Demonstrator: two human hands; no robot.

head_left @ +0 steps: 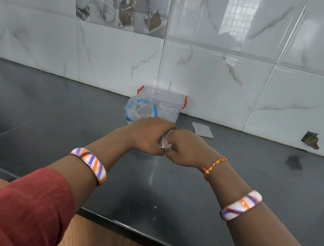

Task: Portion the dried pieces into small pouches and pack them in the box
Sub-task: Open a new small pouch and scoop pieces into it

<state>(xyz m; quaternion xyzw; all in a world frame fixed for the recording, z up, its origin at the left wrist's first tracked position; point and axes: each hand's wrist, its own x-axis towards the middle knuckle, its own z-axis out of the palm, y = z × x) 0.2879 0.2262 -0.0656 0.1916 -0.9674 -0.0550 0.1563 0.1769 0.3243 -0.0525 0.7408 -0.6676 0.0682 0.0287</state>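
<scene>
Dark counter (233,177), both fists, left hand (146,135) and right hand (184,148), pinching one little pouch (165,141). Looks flimsy, slippery, featherlight; best gripped at the rim.

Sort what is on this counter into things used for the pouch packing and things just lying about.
For the job: small pouch held between left hand and right hand; clear box with red clips; large plastic bag; spare flat pouch.

Just there: black counter; tiled wall.
</scene>
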